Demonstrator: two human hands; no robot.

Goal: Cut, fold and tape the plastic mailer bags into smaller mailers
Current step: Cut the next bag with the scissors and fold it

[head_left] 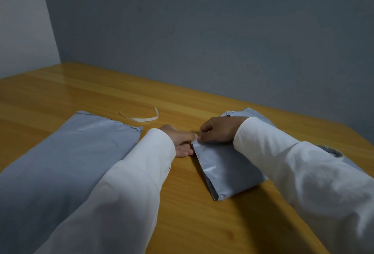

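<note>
Both hands meet at the far corner of a folded grey mailer [222, 168] near the middle of the counter [182, 213]. The right hand [219, 130] has its fingers curled down onto that corner and seems to pinch the edge of the plastic between fingertips and thumb. The left hand [181, 140] lies low on the wood just at nine o'clock of the same corner, fingertips against it; whether it pinches the plastic or only steadies it I cannot tell. White sleeves cover both arms.

The folded mailer runs from the hands toward five o'clock, with a rounded fold at its near end, and it looks short and doubled over. At nine o'clock of the hands, a full-length grey mailer bag [70, 162] lies flat and seemingly unworked. At eleven o'clock, a little apart, a thin white curled strip [141, 119] rests on the counter, likely an adhesive liner or trimmed edge. Behind the right wrist, at two o'clock, more grey plastic [251, 112] shows, mostly hidden by the sleeve.

My judgement: one bag is in its fold-and-seal stage, at least one large bag has yet to be started, and no scissors or tape show here.
</note>
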